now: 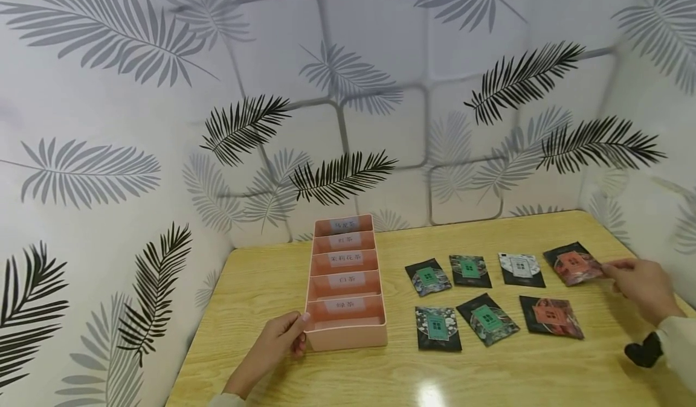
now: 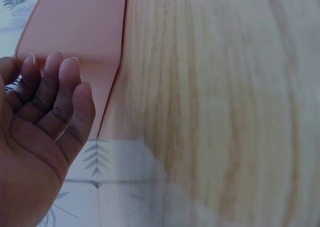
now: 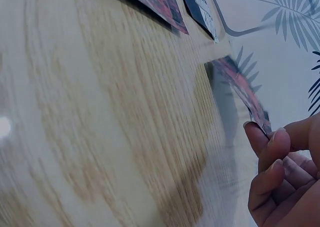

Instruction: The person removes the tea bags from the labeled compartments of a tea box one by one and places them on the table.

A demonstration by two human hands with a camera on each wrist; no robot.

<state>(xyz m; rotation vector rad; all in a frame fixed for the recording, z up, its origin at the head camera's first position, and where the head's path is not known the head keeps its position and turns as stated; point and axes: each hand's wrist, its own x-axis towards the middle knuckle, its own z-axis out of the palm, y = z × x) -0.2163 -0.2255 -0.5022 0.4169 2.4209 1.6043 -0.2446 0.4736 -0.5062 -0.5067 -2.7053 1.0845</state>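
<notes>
At its near left corner, my left hand [image 1: 280, 336] grips a pink divided box [image 1: 348, 337], thumb at the rim and fingers against the outer side. In the left wrist view, the fingers [image 2: 70, 92] bend against the box wall [image 2: 85, 22]. My right hand [image 1: 644, 286] pinches the right edge of a dark tea packet with a red label [image 1: 573, 263] between thumb and fingers. The right wrist view shows that tea packet [image 3: 245, 89] edge-on, tilted above the table. Another red-labelled tea packet [image 1: 550, 316] lies just in front of it.
Several more tea packets lie flat on the wooden table [image 1: 380, 377] right of the box, among them a white-and-black one [image 1: 521, 269] and a green-labelled one [image 1: 487, 319]. Paper labels [image 1: 345, 279] mark the box compartments. A leaf-patterned wall [image 1: 380, 123] stands behind the table.
</notes>
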